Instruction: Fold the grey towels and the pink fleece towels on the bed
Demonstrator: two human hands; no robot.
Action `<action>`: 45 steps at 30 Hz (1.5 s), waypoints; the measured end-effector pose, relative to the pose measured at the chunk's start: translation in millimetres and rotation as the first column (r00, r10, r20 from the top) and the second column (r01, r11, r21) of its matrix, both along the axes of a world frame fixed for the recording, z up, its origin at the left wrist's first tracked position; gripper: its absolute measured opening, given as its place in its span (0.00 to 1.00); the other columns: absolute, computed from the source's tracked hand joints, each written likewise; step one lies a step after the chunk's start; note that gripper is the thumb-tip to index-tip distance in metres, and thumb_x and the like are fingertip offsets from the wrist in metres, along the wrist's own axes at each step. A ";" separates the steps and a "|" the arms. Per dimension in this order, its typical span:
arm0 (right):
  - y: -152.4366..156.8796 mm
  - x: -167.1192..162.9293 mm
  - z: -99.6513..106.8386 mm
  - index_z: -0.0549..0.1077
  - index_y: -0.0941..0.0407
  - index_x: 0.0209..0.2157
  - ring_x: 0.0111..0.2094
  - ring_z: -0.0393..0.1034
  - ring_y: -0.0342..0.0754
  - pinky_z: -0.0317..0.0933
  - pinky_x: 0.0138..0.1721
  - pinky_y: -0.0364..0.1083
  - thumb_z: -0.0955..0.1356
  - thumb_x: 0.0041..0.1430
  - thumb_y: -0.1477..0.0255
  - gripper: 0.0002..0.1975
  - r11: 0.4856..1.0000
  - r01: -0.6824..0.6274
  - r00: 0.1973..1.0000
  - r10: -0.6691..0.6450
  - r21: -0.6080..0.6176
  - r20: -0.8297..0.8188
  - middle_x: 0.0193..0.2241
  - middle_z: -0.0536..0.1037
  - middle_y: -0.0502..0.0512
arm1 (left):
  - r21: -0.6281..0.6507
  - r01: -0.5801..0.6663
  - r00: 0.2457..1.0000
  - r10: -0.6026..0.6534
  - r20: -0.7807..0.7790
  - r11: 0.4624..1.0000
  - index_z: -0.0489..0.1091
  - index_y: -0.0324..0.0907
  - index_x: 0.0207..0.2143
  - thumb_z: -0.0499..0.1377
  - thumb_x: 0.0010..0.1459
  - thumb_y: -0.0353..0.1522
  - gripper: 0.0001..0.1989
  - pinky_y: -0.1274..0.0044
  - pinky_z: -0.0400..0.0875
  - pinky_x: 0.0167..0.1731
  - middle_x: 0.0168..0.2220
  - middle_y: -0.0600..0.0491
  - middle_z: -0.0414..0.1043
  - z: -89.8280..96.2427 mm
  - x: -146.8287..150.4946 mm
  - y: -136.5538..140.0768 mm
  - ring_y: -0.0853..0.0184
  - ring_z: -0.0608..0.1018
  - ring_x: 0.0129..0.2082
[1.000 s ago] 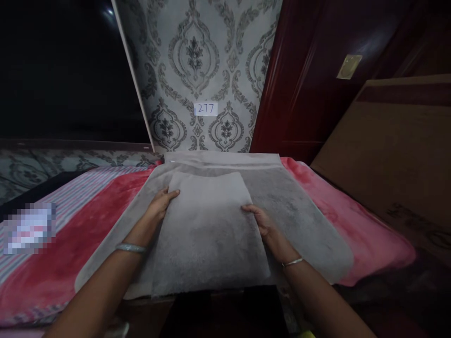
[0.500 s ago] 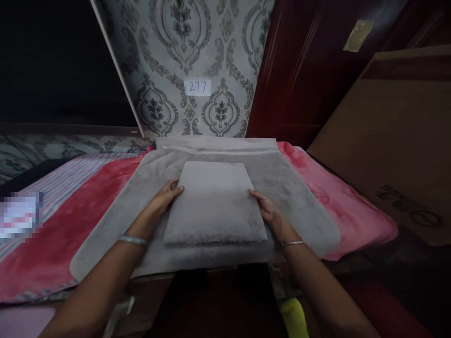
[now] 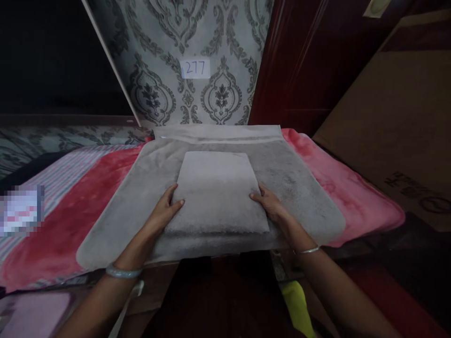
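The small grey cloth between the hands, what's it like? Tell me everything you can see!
The small grey cloth is roughly rectangular, paler toward its far end, and looks soft and fuzzy. Its near edge looks a bit ragged. It lies flat on a larger grey cloth. The left hand and right hand touch opposite sides, each with its thumb on top.

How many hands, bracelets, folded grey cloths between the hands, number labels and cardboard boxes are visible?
Hands: 2 (left hand, right hand)
Bracelets: 2
Folded grey cloth: 1
Number label: 1
Cardboard box: 1
Total: 7
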State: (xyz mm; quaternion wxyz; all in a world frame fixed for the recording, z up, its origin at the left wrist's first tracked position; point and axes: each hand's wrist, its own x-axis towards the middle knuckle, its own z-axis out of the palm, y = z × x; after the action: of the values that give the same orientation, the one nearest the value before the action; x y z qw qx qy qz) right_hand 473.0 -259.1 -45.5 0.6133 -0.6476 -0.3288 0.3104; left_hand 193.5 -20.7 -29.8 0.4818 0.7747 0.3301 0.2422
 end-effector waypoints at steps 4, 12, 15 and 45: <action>-7.4 6.4 0.6 0.59 0.55 0.67 0.49 0.74 0.58 0.67 0.55 0.62 0.67 0.55 0.67 0.38 0.980 0.182 0.945 -0.152 -0.080 0.288 0.51 0.78 0.61 | 0.379 -0.004 0.992 0.052 -0.116 0.925 0.64 0.40 0.62 0.59 0.56 0.39 0.32 0.60 0.66 0.62 0.64 0.41 0.64 16.9 -5.6 2.0 0.52 0.72 0.61; 47.1 -39.6 29.4 0.55 0.53 0.70 0.71 0.46 0.54 0.45 0.69 0.61 0.56 0.70 0.66 0.29 0.973 -0.046 0.437 0.224 -0.227 0.871 0.70 0.56 0.58 | 0.734 0.464 0.883 -0.190 -0.430 0.496 0.60 0.37 0.66 0.52 0.66 0.40 0.29 0.55 0.57 0.67 0.67 0.39 0.60 21.4 33.5 -78.2 0.52 0.61 0.69; 67.0 -46.7 25.3 0.51 0.50 0.72 0.72 0.41 0.52 0.41 0.70 0.62 0.54 0.73 0.64 0.29 0.894 -0.201 0.321 0.445 -0.400 0.836 0.71 0.54 0.54 | 0.750 0.509 0.855 -0.146 -0.498 0.422 0.58 0.36 0.67 0.55 0.65 0.45 0.34 0.51 0.54 0.66 0.69 0.37 0.57 -4.3 41.3 -104.2 0.48 0.58 0.70; 154.7 70.4 40.9 0.51 0.51 0.72 0.72 0.38 0.61 0.42 0.67 0.69 0.54 0.73 0.58 0.30 0.803 0.264 0.475 0.374 -0.534 0.797 0.72 0.48 0.60 | 0.828 0.411 0.910 -0.120 -0.396 0.382 0.57 0.42 0.68 0.61 0.60 0.43 0.36 0.52 0.61 0.64 0.70 0.40 0.55 -23.8 33.2 -105.7 0.47 0.60 0.69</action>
State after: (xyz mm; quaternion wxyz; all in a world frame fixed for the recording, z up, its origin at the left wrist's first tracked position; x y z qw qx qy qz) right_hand 543.3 -104.4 -4.6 0.1099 -0.8569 -0.5019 0.0410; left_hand 226.6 -126.4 -53.5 -0.0229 0.9780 0.0822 0.1904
